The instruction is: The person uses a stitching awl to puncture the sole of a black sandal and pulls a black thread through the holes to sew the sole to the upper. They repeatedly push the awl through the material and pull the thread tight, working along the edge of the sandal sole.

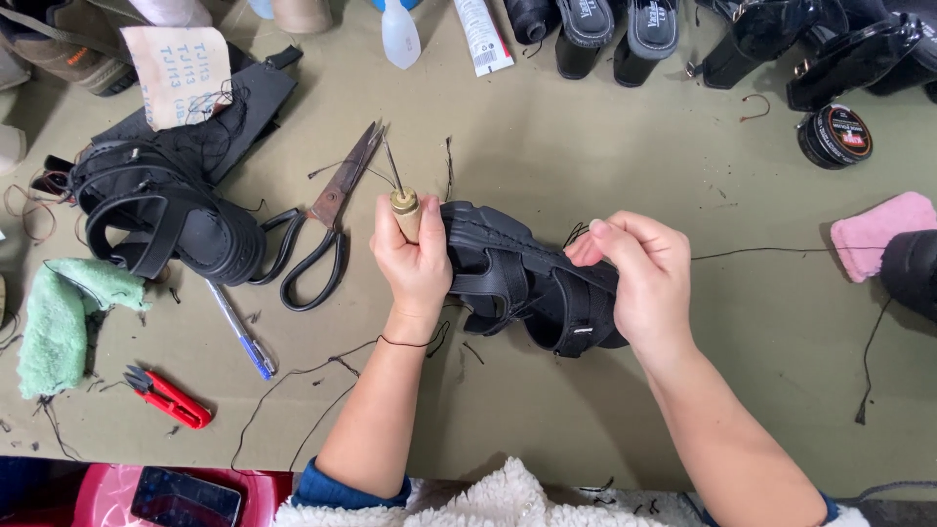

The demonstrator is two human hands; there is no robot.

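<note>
Both hands are busy with one black sandal in the middle of the green table; the left hand is closed around a stitching awl with a wooden handle, and its thin metal needle points up and away; that same hand also presses on the toe end of the sandal; the right hand grips the other end, with fingers pinched on a black thread that runs off to the right across the table. Sewing looks to be partway along, I think; a line of stitches seems to show on the sandal's edge, but how much edge is left I cannot tell; the thread is not cut yet. A second black sandal lies well apart on the left; big scissors rest just beside the left hand; red snips and a blue pen lie nearer the front edge.
</note>
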